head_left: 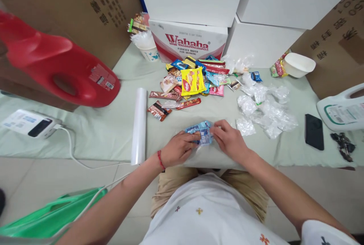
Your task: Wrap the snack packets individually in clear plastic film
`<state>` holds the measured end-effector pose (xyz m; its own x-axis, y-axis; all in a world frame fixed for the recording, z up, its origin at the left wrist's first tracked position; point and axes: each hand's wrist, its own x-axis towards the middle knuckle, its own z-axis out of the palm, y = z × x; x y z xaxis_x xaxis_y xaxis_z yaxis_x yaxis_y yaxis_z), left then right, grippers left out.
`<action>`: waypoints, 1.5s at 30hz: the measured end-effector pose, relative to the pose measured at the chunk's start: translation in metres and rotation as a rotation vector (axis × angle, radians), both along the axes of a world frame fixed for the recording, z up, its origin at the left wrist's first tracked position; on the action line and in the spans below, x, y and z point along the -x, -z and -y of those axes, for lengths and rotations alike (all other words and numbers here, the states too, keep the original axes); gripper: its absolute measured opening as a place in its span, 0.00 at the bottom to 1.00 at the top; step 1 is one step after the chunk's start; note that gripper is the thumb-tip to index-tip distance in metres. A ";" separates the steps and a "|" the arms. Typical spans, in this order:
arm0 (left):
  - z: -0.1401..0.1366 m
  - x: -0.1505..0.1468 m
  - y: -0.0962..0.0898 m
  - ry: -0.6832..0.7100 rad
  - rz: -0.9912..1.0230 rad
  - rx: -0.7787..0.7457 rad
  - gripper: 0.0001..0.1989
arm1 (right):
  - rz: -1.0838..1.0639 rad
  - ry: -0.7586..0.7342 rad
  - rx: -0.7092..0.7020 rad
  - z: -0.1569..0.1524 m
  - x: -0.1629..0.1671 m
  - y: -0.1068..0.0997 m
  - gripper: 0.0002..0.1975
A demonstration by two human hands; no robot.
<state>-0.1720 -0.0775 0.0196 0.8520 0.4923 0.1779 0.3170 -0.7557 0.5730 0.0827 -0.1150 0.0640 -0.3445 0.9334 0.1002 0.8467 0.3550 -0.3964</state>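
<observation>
A blue snack packet (202, 132) lies near the table's front edge, between my two hands. My left hand (181, 147) holds it from the left, with fingers lying across its front. On the other side my right hand (227, 137) pinches at the packet's right end. Some clear plastic film (199, 149) shows beneath and around the packet; how far it wraps is hard to make out. Just beyond the hands is a pile of wrapped snacks, topped by a yellow packet (193, 81). A roll of clear film (139, 125) lies left of my left hand.
Film-wrapped bundles (265, 110) lie to the right, then a black phone (314, 131) and a white jug (342, 108). A red jug (62, 67) and a white device (31, 123) with a cable stand left. Behind are a Wahaha box (189, 42) and a paper cup (149, 52).
</observation>
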 end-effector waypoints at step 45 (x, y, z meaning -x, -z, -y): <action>0.008 -0.047 0.011 -0.867 0.200 0.395 0.18 | -0.428 0.188 0.189 -0.047 -0.044 0.041 0.24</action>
<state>-0.1253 -0.0850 0.0087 0.1376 0.9900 -0.0324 0.5421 -0.0479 0.8390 0.1270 -0.0680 0.0229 -0.1338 0.9908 0.0187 0.6365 0.1004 -0.7647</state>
